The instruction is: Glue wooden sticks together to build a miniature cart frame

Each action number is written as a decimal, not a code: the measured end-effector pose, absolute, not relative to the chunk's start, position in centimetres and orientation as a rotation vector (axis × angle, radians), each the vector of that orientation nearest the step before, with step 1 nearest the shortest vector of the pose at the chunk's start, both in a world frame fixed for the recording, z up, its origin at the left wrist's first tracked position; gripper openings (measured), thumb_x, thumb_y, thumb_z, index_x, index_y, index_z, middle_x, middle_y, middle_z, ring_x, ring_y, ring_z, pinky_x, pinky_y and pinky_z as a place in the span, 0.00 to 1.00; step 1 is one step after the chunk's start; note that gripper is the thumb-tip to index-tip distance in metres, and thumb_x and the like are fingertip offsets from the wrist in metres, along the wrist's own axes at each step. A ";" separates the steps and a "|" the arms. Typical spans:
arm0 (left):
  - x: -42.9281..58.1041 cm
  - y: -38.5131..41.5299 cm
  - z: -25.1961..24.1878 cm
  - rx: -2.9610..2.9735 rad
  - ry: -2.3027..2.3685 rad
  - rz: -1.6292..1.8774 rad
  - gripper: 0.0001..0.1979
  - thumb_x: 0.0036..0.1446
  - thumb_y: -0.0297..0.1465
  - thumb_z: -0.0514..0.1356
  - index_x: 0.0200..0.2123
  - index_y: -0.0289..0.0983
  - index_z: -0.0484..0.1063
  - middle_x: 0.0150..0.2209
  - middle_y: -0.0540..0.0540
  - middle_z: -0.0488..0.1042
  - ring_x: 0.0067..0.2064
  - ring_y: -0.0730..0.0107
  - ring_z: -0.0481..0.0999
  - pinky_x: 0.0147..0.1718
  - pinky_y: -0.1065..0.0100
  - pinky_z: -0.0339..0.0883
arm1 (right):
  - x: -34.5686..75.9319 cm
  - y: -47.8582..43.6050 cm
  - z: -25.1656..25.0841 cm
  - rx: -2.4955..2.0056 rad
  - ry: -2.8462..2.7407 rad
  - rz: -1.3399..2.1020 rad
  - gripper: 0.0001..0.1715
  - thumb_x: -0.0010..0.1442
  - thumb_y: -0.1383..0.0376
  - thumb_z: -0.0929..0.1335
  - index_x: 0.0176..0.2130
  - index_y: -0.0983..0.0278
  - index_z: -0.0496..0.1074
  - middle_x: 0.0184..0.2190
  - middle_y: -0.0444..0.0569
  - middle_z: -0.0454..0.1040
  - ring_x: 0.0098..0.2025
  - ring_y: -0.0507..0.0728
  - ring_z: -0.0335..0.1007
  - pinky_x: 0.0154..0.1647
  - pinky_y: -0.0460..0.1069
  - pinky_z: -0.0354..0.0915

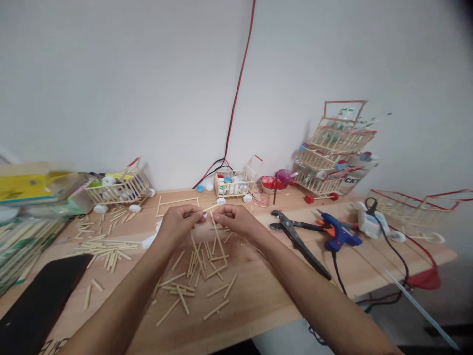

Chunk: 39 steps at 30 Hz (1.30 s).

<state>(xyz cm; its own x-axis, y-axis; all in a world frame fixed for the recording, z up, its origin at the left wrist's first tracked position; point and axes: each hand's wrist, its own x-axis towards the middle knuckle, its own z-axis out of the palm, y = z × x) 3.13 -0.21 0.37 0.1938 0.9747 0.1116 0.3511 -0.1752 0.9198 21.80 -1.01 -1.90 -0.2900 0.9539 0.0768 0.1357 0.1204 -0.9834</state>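
My left hand point(182, 220) is closed, its fingertips pinching a short thin wooden stick point(211, 208) near the middle of the view. Close beside it, my right hand point(236, 220) is closed on the upper end of a narrow rectangular frame of wooden sticks point(219, 237). The frame hangs tilted down toward me, its lower end over loose cut sticks point(181, 298) on the table. Whether the short stick touches the frame is hard to make out between the fingertips. Behind my hands lies another flat stick frame point(179, 201), partly hidden.
Small stick-built carts point(234, 183) stand along the wall, several stacked at right point(325, 162). Pliers point(299, 241) and a blue glue gun point(338, 231) with a trailing cord lie right of my arm. A black phone point(44, 301) and stick bundles point(29, 251) are at left.
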 end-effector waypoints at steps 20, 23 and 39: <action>3.3 0.6 -0.3 1.693 1.106 0.846 0.14 0.49 0.40 0.58 0.27 0.36 0.76 0.29 0.44 0.79 0.33 0.65 0.75 0.32 0.67 0.65 | 21.4 -1.0 -2.9 -1.163 -1.517 1.330 0.19 0.51 0.54 0.70 0.33 0.68 0.72 0.26 0.46 0.73 0.24 0.47 0.61 0.25 0.43 0.55; 3.2 0.4 -0.4 1.695 1.100 0.836 0.13 0.49 0.39 0.58 0.26 0.35 0.76 0.28 0.44 0.78 0.32 0.65 0.75 0.32 0.67 0.65 | 21.3 -1.1 -2.7 -1.179 -1.535 1.345 0.20 0.51 0.53 0.70 0.33 0.69 0.72 0.24 0.44 0.70 0.22 0.47 0.58 0.22 0.42 0.52; 3.2 0.1 -0.5 1.617 1.074 0.807 0.13 0.50 0.38 0.58 0.24 0.35 0.75 0.27 0.45 0.76 0.32 0.67 0.73 0.32 0.68 0.64 | 21.3 -1.0 -2.8 -1.179 -1.558 1.398 0.20 0.48 0.53 0.72 0.32 0.69 0.72 0.19 0.39 0.63 0.21 0.46 0.54 0.21 0.42 0.49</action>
